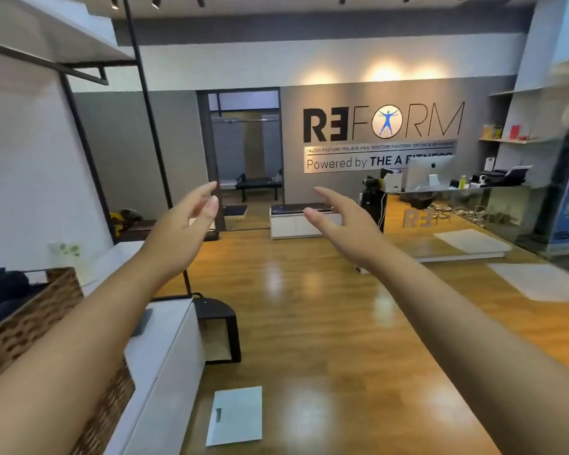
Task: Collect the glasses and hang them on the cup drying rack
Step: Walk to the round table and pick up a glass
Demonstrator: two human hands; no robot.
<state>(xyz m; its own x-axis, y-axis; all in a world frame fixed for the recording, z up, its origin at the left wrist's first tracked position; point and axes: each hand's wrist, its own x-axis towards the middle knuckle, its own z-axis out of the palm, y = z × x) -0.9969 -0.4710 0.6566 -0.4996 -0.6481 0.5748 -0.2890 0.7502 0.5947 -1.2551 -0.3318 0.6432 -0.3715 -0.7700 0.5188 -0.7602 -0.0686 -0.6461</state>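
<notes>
Glasses: I see none from here, nor the cup drying rack.
Left hand (181,224): raised ahead of me, fingers relaxed and spread, holding nothing.
Right hand (342,221): raised alongside, fingers wide, holding nothing.
Near left: wicker basket (30,316) on a white cabinet (165,356).
Far right: reception tabletop (457,192) with 1 monitor (429,172).

Wicker basket (30,310) left; monitor (429,172) on desk (457,205).
</notes>
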